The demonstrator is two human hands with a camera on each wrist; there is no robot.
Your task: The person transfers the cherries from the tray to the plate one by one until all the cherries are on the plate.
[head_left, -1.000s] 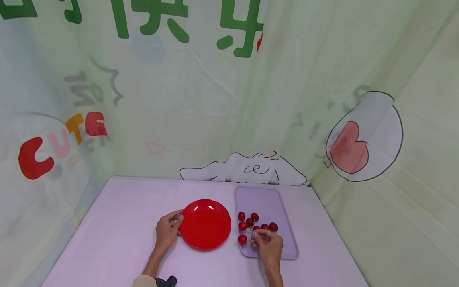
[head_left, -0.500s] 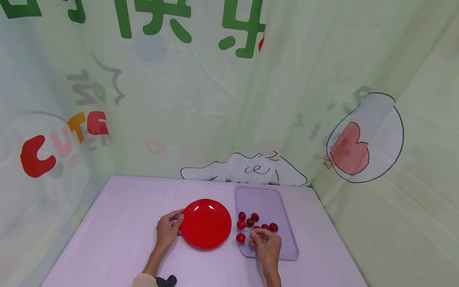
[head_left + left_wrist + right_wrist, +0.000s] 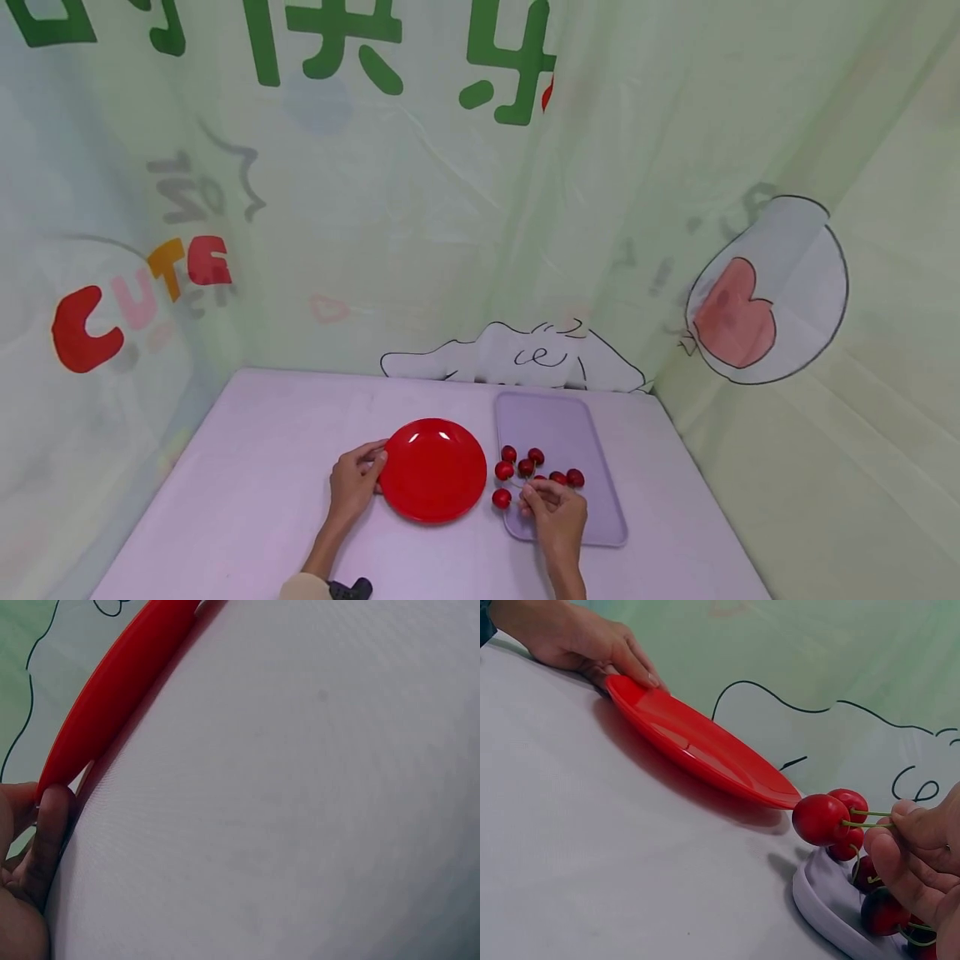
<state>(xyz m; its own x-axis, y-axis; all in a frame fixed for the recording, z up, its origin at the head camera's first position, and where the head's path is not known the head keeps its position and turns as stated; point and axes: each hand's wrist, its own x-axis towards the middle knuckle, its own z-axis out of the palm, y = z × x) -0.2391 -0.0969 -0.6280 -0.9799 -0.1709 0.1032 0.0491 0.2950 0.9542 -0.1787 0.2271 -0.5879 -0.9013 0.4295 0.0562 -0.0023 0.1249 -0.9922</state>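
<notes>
My left hand [image 3: 354,483] pinches the left rim of a shiny red plate [image 3: 432,472], thumb on top; the left wrist view shows the same rim edge-on [image 3: 120,690]. My right hand [image 3: 558,517] pinches thin green stems between thumb and fingertips. From these stems extend two red cherries, a near one [image 3: 821,820] and one partly behind it [image 3: 849,801]. In the head view they hang at the left edge of the lilac tray [image 3: 543,421], right of the plate. Several more cherries [image 3: 558,478] lie on the tray, some partly hidden by my right hand.
A pale table [image 3: 277,433] lies under everything. Behind it and at both sides hang pale green printed curtains [image 3: 420,208]. A black strap piece [image 3: 351,589] shows at my left wrist, beside a beige sleeve [image 3: 303,587].
My right hand has shifted slightly left, bringing the pinched cherries toward and over the tray's left edge. The left hand and the plate have stayed in place.
</notes>
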